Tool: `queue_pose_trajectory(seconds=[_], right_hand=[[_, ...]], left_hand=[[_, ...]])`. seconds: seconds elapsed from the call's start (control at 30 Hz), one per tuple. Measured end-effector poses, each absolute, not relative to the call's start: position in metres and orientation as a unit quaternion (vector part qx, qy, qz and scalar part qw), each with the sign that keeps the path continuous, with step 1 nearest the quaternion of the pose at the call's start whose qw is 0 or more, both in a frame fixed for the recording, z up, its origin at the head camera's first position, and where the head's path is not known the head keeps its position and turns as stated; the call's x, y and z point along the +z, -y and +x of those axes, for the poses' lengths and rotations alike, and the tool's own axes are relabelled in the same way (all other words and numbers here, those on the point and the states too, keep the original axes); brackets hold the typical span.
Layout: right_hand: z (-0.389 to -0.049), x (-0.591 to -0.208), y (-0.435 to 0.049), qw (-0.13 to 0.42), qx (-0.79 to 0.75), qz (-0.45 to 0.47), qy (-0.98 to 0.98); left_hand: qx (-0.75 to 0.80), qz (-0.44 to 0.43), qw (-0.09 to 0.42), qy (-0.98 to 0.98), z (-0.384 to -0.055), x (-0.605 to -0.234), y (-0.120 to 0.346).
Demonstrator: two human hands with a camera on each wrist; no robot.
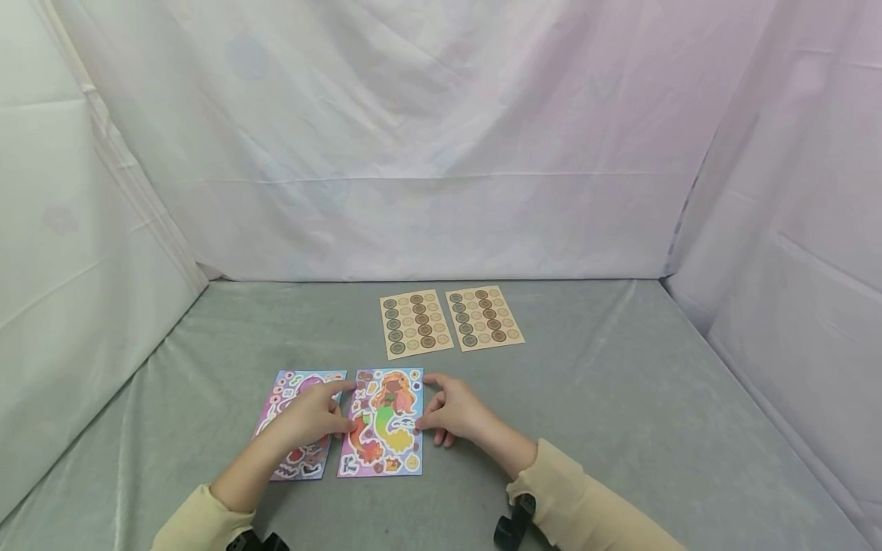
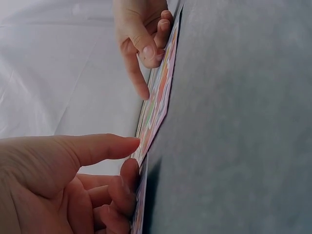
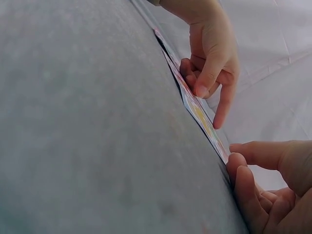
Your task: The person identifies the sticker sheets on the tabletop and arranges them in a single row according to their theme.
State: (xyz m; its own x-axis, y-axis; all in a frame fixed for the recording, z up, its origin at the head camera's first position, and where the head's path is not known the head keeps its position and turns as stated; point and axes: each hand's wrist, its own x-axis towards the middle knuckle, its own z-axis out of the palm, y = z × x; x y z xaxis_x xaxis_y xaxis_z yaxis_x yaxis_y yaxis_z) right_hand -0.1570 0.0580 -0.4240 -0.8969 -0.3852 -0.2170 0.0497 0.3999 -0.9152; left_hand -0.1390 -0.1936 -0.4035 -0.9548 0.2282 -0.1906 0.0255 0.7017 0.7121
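Note:
A mermaid sticker sheet (image 1: 396, 436) lies on the grey cloth between the two hands. My left hand (image 1: 306, 417) touches its left edge with the index finger and thumb, spread apart. At its right edge, my right hand (image 1: 458, 409) has the index finger near the top corner and the thumb lower down, while its other fingers bend underneath. A second colourful sticker sheet (image 1: 313, 468) is partly hidden beneath the left hand and forearm. Both wrist views show the mermaid sheet edge-on, the left thumb (image 2: 109, 147) reaching its border in the left wrist view.
Two tan sheets of round stickers, one on the left (image 1: 416, 325) and one on the right (image 1: 485, 318), lie farther back. Grey cloth (image 1: 620, 428) covers the table. White curtains (image 1: 441, 138) enclose the back and both sides.

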Motion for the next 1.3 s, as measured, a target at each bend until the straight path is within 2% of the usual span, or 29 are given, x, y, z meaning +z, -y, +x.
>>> queue_pose_trajectory(seconds=[0.57,0.97,1.3], right_hand=[[-0.155,-0.422,-0.062,0.21,-0.552,-0.131,-0.796],[-0.155,-0.418,-0.067,0.221,-0.55,-0.15,-0.791],[-0.159,-0.412,-0.072,0.205,-0.547,-0.143,-0.799]], left_hand=[[0.415,0.078,0.136,-0.896,-0.14,-0.394,0.199],[0.459,0.063,0.117,-0.879,-0.144,-0.386,0.205],[0.479,0.046,0.101,-0.871,-0.145,-0.374,0.21]])
